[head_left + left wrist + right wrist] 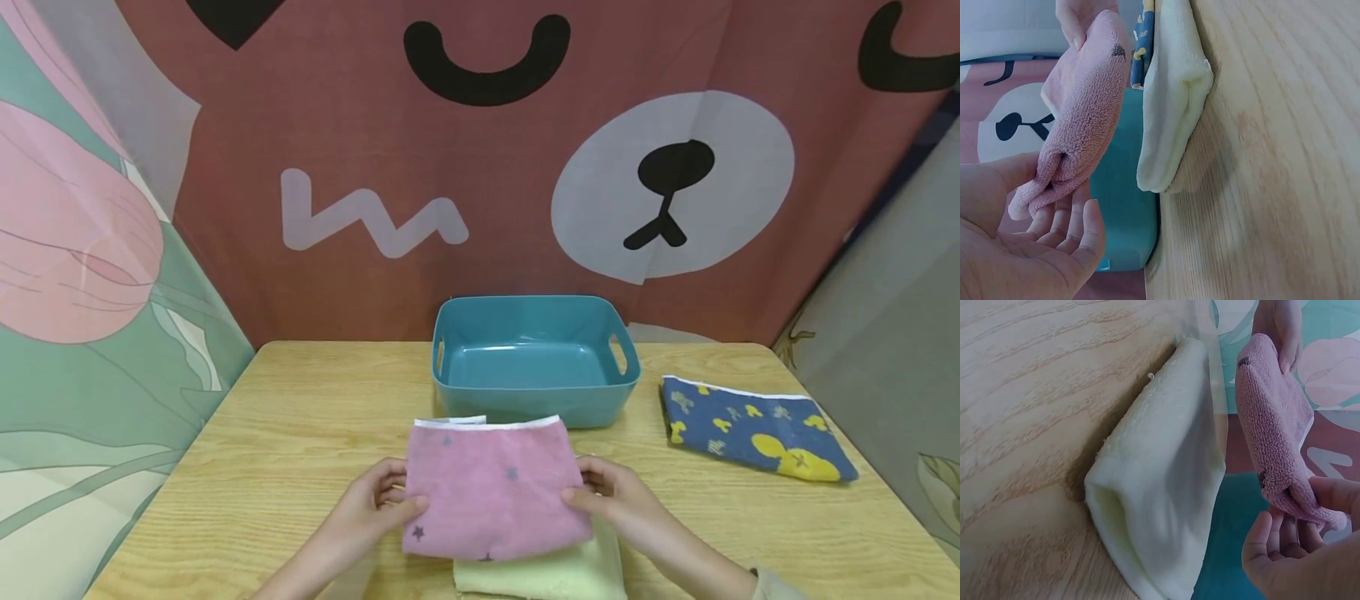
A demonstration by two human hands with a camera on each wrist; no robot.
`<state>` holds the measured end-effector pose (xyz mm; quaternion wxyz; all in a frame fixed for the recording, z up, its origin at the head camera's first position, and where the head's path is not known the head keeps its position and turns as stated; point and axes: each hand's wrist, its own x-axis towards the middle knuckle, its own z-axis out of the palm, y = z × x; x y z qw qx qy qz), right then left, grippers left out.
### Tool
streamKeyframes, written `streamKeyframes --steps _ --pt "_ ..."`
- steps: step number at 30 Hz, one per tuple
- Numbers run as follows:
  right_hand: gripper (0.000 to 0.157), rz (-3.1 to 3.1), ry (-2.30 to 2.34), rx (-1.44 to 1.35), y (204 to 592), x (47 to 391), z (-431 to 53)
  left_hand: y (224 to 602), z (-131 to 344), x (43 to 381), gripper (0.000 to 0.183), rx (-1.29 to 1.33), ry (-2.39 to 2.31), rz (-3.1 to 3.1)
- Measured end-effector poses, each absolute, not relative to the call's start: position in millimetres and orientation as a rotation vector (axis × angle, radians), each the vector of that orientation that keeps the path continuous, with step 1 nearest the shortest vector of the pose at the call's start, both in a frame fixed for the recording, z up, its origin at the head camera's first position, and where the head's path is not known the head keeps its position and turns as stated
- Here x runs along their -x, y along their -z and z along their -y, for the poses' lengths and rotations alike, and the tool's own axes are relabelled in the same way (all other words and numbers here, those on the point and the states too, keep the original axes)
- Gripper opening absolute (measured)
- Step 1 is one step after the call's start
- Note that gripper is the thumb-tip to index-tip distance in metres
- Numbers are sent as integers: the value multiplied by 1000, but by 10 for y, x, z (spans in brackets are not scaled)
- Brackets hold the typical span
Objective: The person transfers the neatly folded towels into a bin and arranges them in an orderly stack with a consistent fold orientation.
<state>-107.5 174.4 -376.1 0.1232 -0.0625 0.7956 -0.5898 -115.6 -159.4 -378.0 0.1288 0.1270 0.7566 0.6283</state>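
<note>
A folded pink towel (495, 492) with small grey stars and a white edge is held up between both hands. My left hand (386, 496) pinches its left side, thumb on the near face and fingers behind. On the other side my right hand (611, 492) grips it the same way. Beneath, a folded pale yellow towel (551, 571) lies on the table, partly hidden by the pink one in the head view. Both wrist views show a gap between the pink towel (1088, 106) and the yellow towel (1160, 469).
A teal plastic basket (536, 404) with handle holes stands behind the pink towel, by the back edge of the wooden table (315, 400). To the right lies a folded blue towel (757, 429) with yellow patterns. A printed curtain (360, 292) hangs behind the table.
</note>
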Motion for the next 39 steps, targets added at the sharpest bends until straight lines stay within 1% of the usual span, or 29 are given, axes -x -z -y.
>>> streamKeyframes --steps 3,13,23,31,39 --pt "45 -2317 1723 166 3755 1064 -1776 3790 1571 1162 45 -378 -1832 -2192" --pt "44 -2346 1747 146 3812 992 -1851 3788 1462 1177 44 -409 -1839 -2173" --pt "40 -2394 1724 90 3843 962 -1895 3781 1342 1192 41 -431 -1846 -2172" --pt "39 -2440 1698 29 3785 942 -1959 3797 1270 1207 40 -440 -1845 -2178" --pt "33 -2495 1650 -54 3685 954 -1980 3802 1241 1219 40 -422 -1890 -2158"
